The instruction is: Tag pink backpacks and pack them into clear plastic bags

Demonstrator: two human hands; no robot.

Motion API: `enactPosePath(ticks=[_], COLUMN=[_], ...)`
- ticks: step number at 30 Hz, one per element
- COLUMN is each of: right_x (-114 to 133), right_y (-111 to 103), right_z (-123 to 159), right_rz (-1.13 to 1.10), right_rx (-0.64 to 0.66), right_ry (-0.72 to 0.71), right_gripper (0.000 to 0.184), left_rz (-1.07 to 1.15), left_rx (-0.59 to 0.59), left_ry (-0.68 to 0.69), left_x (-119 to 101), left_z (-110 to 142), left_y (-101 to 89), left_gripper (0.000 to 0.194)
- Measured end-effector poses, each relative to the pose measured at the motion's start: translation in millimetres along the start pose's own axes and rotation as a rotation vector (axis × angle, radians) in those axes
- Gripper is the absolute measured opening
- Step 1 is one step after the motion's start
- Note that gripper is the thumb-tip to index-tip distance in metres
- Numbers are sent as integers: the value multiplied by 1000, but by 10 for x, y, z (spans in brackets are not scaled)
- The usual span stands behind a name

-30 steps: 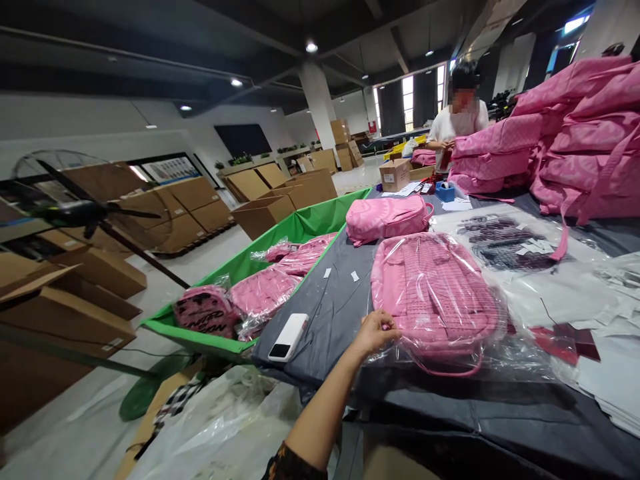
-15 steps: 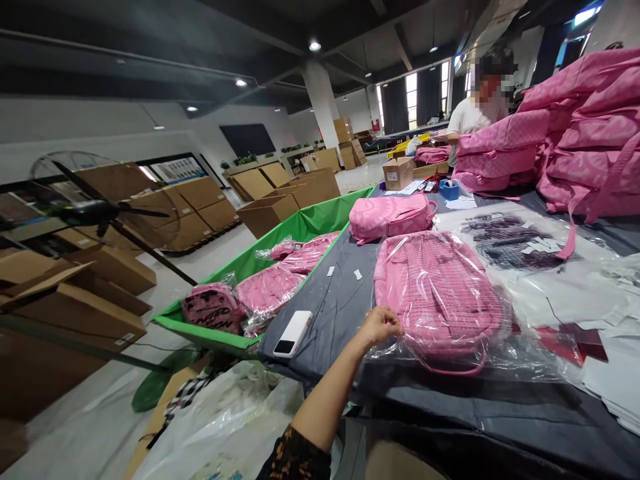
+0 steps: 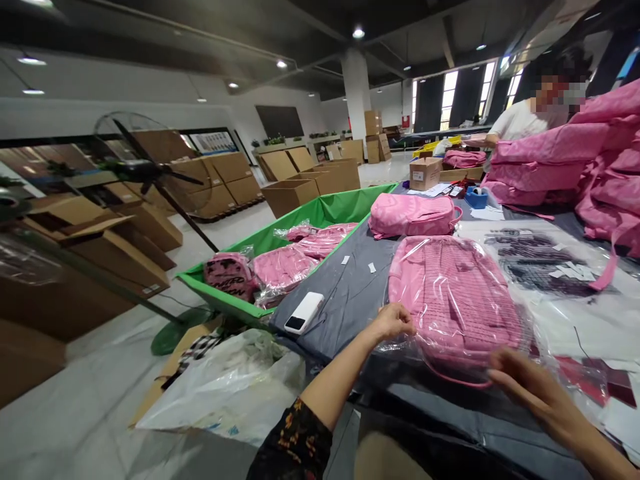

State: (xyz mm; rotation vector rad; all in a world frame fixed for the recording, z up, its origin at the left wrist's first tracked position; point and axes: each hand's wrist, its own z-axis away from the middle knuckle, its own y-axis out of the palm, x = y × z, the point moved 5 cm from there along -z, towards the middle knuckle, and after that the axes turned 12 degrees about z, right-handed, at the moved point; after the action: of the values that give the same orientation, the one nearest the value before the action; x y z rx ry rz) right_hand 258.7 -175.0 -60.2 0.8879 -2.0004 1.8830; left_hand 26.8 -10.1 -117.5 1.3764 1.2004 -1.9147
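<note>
Pack (image 3: 453,293) lies on the surface (image 3: 345,300), probably light and soft, its film (image 3: 525,327) slippery; best held at three and nine o'clock. Left grip (image 3: 393,322) pinches film at eight; right grip (image 3: 531,388), at five, blurred: cannot tell.

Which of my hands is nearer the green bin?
Left. Your left hand is right of the green bin, beside the bagged pink backpack; your right hand is even farther right.

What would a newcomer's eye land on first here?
Probably the plastic-wrapped pink backpack on the dark table, with the left hand and blurred right hand by its near corners. Next, the stacked pink bags at the right edge, then the bright green bin left of the table.
</note>
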Motion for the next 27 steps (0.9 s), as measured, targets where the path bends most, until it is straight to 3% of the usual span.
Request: enactPosePath(ticks=[2, 5, 7, 9, 12, 15, 19, 23, 27], right_x=[250, 413, 401, 332, 215, 229, 361, 383, 296], right_y=[164, 364, 423, 403, 244, 145, 394, 670, 665], right_z=[-536, -1217, -1503, -1642, -1638, -1467, -1270, -1347, -1318], right_rz=[171, 538, 605, 612, 653, 660, 599, 599, 602], right_rx=[207, 355, 403, 428, 367, 261, 258, 252, 219], right_ry=[-175, -249, -237, -213, -135, -81, -48, 51, 43], right_gripper=[41, 17, 6, 13, 28, 19, 17, 27, 37], left_rz=[4, 11, 19, 27, 40, 59, 76, 61, 51], left_rx=[-3, -8, -15, -20, -15, 1, 22, 38, 43], left_ry=[-11, -26, -30, -31, -30, -34, -52, -74, -72], left_x=[-14, -38, -55, -68, -71, -46, 7, 10, -80], left_z=[6, 23, 39, 50, 43, 13, -18, 4, 46], left_y=[4, 11, 10, 7, 5, 7, 18, 32, -22], left_gripper=[21, 22, 21, 20, 21, 25, 27, 29, 24])
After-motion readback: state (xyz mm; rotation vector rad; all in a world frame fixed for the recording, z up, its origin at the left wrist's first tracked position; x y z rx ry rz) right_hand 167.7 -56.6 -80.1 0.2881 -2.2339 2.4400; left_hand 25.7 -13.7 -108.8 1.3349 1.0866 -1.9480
